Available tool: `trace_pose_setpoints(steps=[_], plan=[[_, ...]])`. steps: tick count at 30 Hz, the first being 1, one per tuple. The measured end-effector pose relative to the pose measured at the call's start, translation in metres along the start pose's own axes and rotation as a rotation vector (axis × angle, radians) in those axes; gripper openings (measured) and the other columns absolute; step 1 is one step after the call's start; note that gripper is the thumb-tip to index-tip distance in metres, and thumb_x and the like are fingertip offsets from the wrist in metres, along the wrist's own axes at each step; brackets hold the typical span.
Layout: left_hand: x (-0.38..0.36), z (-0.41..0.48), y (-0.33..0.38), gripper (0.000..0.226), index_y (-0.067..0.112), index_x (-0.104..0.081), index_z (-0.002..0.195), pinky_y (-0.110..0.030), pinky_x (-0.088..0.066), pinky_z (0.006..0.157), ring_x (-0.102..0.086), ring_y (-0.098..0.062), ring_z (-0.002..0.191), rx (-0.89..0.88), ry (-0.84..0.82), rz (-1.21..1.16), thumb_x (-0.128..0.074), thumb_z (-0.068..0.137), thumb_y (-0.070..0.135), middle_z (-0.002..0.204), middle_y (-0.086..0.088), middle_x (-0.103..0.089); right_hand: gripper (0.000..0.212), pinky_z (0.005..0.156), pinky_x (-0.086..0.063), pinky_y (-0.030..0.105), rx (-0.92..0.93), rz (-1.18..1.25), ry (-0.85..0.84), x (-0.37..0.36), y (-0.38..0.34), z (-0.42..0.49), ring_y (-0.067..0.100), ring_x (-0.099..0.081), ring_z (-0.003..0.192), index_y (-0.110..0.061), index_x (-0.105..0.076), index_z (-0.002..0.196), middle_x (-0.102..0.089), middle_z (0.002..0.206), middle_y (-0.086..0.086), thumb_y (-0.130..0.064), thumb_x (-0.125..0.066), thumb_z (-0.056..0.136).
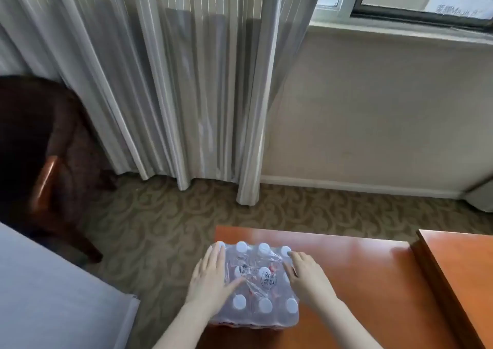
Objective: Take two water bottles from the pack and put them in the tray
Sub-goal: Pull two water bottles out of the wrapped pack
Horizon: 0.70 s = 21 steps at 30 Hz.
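Clear shrink-wrap plastic is stretched tight over the pack of water bottles point(254, 282), through which white caps are seen in rows and a printed label near the middle. The pack is set at the near left corner of an orange-brown wooden table point(354, 274). The left hand point(209, 279) is laid flat on its left side, fingers spread. The right hand point(306, 276) is pressed on the right top, fingers bent, nothing gripped.

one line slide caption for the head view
Both hands, left and right, rest on a shrink-wrapped pack of water bottles on a wooden table.
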<state>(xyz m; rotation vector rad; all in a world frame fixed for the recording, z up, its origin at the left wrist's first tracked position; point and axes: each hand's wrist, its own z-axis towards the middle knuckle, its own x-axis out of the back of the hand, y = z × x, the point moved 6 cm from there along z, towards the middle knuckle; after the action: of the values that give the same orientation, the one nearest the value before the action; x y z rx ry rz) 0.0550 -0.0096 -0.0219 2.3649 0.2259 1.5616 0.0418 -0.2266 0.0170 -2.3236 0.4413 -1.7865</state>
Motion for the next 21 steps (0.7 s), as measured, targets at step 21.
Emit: trace_pose_setpoints(steps=[21], plan=[[-0.067, 0.003, -0.025, 0.111, 0.005, 0.001, 0.15, -0.036, -0.002, 0.113, -0.007, -0.023, 0.144, -0.08, 0.047, 0.12, -0.009, 0.073, 0.084, 0.157, -0.01, -0.009, 0.038, 0.095, -0.035, 0.033, 0.264, -0.094, -0.035, -0.052, -0.072, 0.041, 0.027, -0.049, 0.109, -0.014, -0.051, 0.123, -0.06, 0.115, 0.006, -0.004, -0.05, 0.086]])
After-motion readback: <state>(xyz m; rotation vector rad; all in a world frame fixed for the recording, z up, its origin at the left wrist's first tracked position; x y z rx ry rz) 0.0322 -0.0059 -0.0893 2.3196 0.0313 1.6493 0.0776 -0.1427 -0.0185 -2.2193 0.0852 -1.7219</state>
